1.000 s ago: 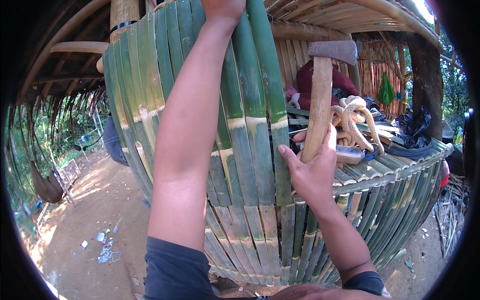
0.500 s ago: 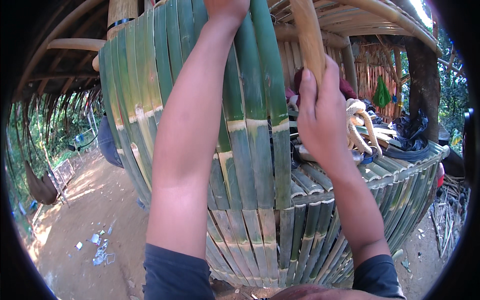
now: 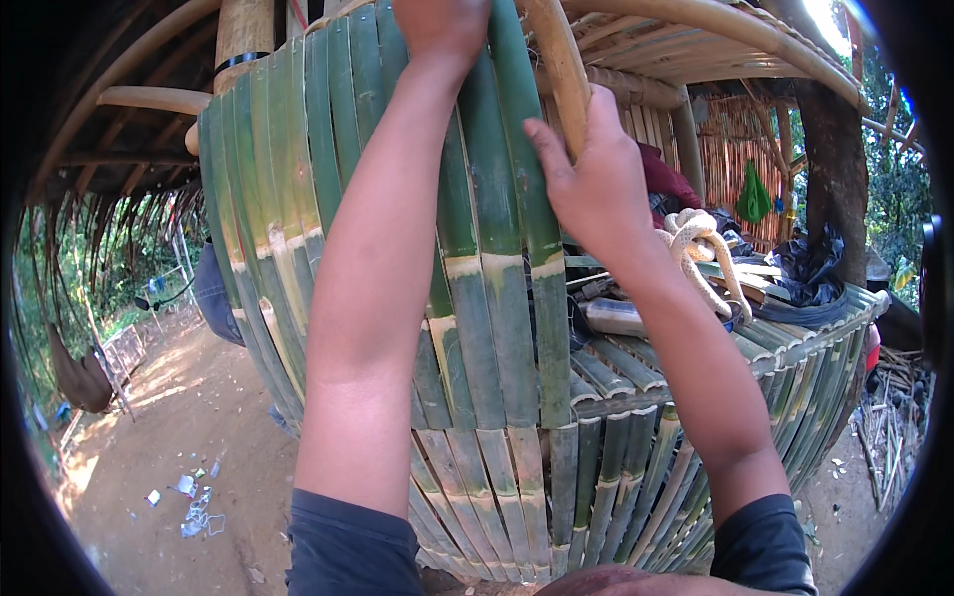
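Observation:
Upright green split-bamboo slats (image 3: pixel 298 149) stand side by side as a curved wall in front of me. At the upper edge of the view, my left hand (image 3: pixel 442 25) reaches the top part of these slats; its fingers are cut off or hidden. My right hand (image 3: pixel 601 189) is wrapped round the lower end of a smooth, light-brown wooden stick (image 3: pixel 558 70), thumb on the left side. The stick's upper end is out of view. This hand is close to the right-most tall slat (image 3: pixel 519 119).
A bamboo-slat platform (image 3: pixel 636 363) extends to the right, bearing a coiled pale rope (image 3: pixel 701 243) and black plastic bags (image 3: pixel 810 268). A green bag (image 3: pixel 753 194) hangs farther back. Litter (image 3: pixel 197 507) lies on the dirt floor. Part of a person in blue denim (image 3: pixel 217 298) shows behind the slats.
My right hand and the wooden stick have moved left, nearer to the right-most tall slat. The thumb now stands out to the left. My left hand stays at the top of the slats.

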Tool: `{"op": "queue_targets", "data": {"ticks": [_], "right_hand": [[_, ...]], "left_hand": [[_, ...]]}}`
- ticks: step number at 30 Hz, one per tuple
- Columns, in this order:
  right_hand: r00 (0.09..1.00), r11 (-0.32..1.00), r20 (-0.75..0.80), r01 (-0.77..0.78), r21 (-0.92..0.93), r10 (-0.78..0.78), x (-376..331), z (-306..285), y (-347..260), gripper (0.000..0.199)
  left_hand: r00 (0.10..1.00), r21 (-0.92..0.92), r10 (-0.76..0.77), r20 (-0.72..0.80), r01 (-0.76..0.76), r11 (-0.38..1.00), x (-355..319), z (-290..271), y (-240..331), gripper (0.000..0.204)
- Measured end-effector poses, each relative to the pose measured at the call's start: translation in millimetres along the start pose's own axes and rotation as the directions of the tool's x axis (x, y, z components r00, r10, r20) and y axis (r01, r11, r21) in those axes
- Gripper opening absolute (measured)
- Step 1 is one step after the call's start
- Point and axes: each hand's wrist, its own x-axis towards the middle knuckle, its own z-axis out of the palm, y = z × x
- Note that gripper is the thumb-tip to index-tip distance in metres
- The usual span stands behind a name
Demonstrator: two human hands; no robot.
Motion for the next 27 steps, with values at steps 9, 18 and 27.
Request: {"op": "queue_targets", "data": {"ticks": [9, 18, 27], "right_hand": [[0.986, 0.986, 0.002, -0.168, 0.016, 0.168, 1, -2, -6, 0.049], [0.995, 0.993, -0.034, -0.093, 0.072, 0.096, -1, 4, -10, 0.044], [0.995, 0.993, -0.010, -0.096, 0.062, 0.096, -1, 3, -9, 0.044]], "left_hand": [[1.000, -0.183, -0.003, 0.021, 0.007, 0.983, 6, -2, -10, 0.025], [0.988, -0.372, -0.040, 0.147, 0.092, 0.924, 5, -5, -10, 0.010], [0.992, -0.154, 0.100, 0.082, -0.086, 0.984, 2, -8, -2, 0.011]]}}
